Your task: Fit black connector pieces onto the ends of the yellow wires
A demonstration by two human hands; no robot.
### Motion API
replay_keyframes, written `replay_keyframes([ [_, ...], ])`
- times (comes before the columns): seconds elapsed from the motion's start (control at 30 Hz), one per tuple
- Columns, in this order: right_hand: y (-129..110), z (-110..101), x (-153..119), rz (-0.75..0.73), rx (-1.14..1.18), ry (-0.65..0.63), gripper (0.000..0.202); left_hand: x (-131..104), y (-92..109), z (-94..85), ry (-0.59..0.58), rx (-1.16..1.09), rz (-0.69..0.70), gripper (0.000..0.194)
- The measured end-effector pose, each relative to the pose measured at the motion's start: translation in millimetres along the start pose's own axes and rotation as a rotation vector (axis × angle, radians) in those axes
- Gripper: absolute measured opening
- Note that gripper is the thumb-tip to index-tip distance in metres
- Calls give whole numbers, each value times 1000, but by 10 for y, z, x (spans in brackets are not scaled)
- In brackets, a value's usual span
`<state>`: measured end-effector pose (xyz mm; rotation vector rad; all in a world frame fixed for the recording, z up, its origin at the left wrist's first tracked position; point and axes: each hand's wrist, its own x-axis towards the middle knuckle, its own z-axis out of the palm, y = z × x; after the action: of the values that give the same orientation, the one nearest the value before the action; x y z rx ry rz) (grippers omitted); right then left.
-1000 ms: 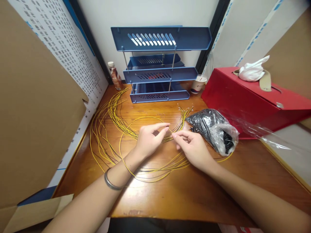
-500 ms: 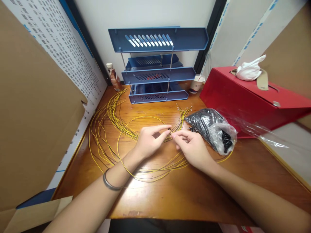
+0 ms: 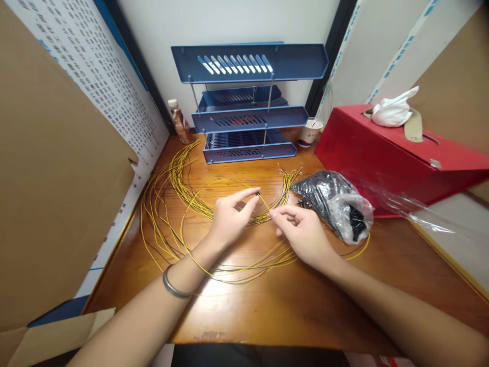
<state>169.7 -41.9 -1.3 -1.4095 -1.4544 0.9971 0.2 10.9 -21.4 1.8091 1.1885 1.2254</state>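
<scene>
Over the middle of the wooden table, my left hand (image 3: 233, 214) pinches a small black piece (image 3: 258, 193) between thumb and forefinger. My right hand (image 3: 300, 229) is closed on a thin yellow wire (image 3: 264, 202), which runs from its fingertips up to the black piece. Behind and left of my hands lies a bundle of yellow and dark wires (image 3: 179, 176), curving under them to frayed-looking ends (image 3: 289, 178). Looser wires (image 3: 248, 267) pass below my hands. Right of my right hand sits a clear plastic bag (image 3: 324, 196) of small black parts.
A blue tiered rack (image 3: 248, 120) stands at the back, between a bottle (image 3: 179, 122) and a paper cup (image 3: 309, 133). At the right is a red box (image 3: 367, 148) with a tissue on top. Cardboard (image 3: 57, 168) borders the left side.
My left hand has moved slightly up and left with the black piece, so more wire shows between the hands. My right hand has hardly moved.
</scene>
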Motion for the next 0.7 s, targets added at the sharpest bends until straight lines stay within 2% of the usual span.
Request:
replay_keyframes([
  [0.1,1,-2,-3,2,1,2,31,-6,27,2,-39,13,2,29],
  [0.27,1,-5,-6,11,4,7,31,-9,78,2,-36,55,45,27],
  [0.7,-1,6,2,10,-16,11,30,-26,67,11,-97,51,109,23],
])
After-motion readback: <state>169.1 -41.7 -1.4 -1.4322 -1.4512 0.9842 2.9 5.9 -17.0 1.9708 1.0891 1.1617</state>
